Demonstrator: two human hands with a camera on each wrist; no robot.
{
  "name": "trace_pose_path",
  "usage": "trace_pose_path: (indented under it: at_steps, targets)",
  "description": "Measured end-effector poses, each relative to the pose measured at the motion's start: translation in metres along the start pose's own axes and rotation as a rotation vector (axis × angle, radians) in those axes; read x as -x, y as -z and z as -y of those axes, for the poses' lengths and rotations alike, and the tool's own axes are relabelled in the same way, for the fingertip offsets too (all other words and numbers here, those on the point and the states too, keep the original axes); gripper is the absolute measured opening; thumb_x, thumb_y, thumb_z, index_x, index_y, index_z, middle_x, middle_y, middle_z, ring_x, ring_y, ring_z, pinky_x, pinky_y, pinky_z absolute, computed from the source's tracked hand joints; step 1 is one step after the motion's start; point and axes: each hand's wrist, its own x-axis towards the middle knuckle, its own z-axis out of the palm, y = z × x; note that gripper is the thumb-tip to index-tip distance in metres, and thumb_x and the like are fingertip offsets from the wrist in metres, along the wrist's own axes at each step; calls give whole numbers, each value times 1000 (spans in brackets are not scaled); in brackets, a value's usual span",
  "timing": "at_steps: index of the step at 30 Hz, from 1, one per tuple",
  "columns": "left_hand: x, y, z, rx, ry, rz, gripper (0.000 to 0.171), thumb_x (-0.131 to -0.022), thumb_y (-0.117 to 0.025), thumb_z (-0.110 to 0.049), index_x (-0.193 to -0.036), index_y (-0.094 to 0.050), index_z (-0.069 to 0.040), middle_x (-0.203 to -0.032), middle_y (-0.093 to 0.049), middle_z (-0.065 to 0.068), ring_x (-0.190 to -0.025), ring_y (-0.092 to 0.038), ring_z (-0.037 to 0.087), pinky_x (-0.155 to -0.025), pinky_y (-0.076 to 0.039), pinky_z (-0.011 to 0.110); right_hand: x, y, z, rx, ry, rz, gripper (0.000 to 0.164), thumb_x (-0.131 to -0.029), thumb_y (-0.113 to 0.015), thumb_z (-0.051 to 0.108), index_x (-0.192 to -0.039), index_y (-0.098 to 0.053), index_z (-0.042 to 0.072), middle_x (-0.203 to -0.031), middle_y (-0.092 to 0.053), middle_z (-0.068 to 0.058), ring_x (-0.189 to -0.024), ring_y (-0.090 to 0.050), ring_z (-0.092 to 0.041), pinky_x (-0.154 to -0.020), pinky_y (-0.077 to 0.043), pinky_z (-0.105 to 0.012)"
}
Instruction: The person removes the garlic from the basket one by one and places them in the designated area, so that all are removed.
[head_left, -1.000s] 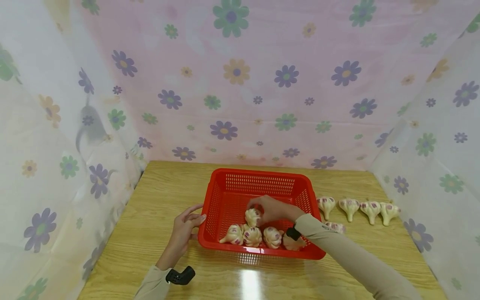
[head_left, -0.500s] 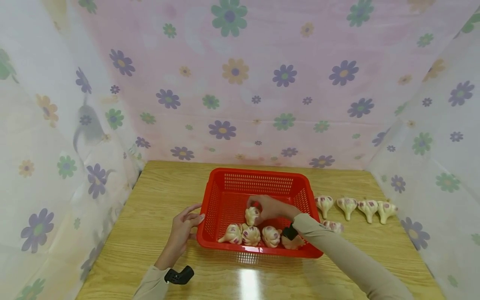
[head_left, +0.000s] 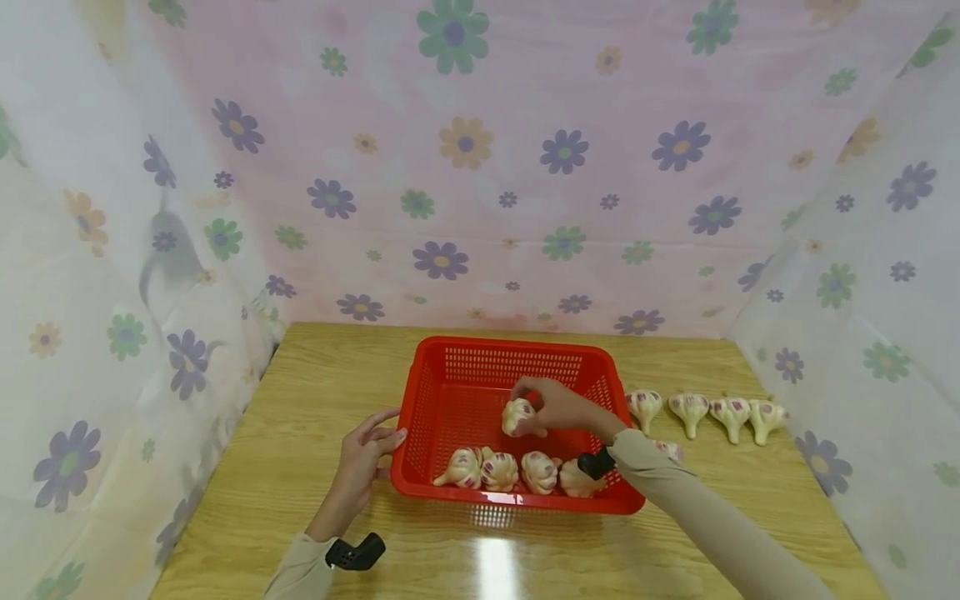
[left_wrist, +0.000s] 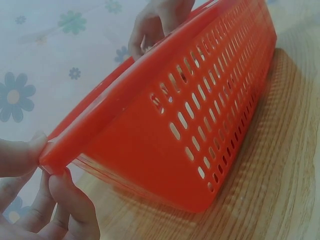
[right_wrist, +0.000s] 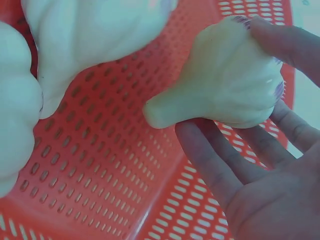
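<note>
A red perforated plastic basket [head_left: 517, 344] stands on the wooden table. My left hand [head_left: 362, 457] pinches its left rim between thumb and fingers, which shows close up in the left wrist view. Inside the basket, my right hand [head_left: 558, 410] holds a garlic bulb [right_wrist: 232, 75] with thumb and fingers around its round body, its stem pointing away from the palm. Several more bulbs line the basket's near side, among them a garlic bulb [head_left: 540, 472] in the middle and another garlic bulb [head_left: 459, 468] at the left with its stem outward.
To the right of the basket, several garlic bulbs [head_left: 729, 415] form a row on the table [head_left: 330, 367]. One more bulb [head_left: 670, 451] lies nearer, partly hidden by the right sleeve. A flowered cloth [head_left: 465, 208] hangs behind and on both sides.
My right hand has lifted the garlic bulb and shifted it slightly right, away from the bulbs at the near side. My left hand keeps its pinch on the rim. The head view has shifted slightly.
</note>
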Motion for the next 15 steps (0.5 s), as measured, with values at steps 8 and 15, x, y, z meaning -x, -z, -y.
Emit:
trace_pose_path:
  at_steps: [8,15]
  targets:
    - [-2,1,1,20,6,3,41,-85,-69,-10,-125,-60,-15,-94,-64,12,-77,-65,24,-56,-56,45,23,15,7,-13,30,-93,39,-80,-77,21,-111,-55,10,-108,-56,-7,-73,-59,-26,-71,-51,-42]
    - [0,0,0,18,3,9,44,-84,-70,-10,-127,-58,-12,-93,-64,11,-77,-65,23,-58,-56,45,40,29,9,-13,31,-161,41,-80,-77,25,-111,-55,11,-113,-55,-7,-76,-59,-26,-72,-51,-49]
